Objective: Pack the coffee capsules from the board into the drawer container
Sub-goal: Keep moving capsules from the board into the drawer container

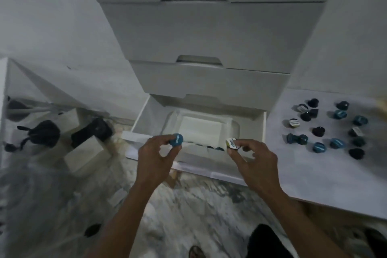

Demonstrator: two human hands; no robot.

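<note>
2 capsules are in hand above the open drawer container (pixel 144 120): the left hand (pixel 156 156) pinches a blue capsule (pixel 176 139) between thumb and fingertips, and the right hand (pixel 254 158) pinches a white-lidded capsule (pixel 231 143) the same way. Both are held just above the near wall of the drawer, over a row of capsules (pixel 213 148) already placed along that wall.

Risks from this position:
- Each capsule is held by its rim only. A loose pinch could let it fall outside the drawer onto the marble floor (pixel 188 205), since both hands sit close to the front edge.
- Releasing from height could tip a capsule onto its side or disturb the packed row.
- The near wall hides most of the row, so placement is partly blind; a capsule could land on top of another.

Count:
- Held capsules: 2 (1 blue lid, 1 white lid).
- Capsules on the white board (pixel 314 174) at right: about 18, in blue, black and white-lidded kinds; some touch or overlap, so the figure is approximate.
- Capsules visible in the drawer: at least 3; the rest are hidden.
- Closed drawers above the open one: 3.

Judged by these counts, most of the task remains.
</note>
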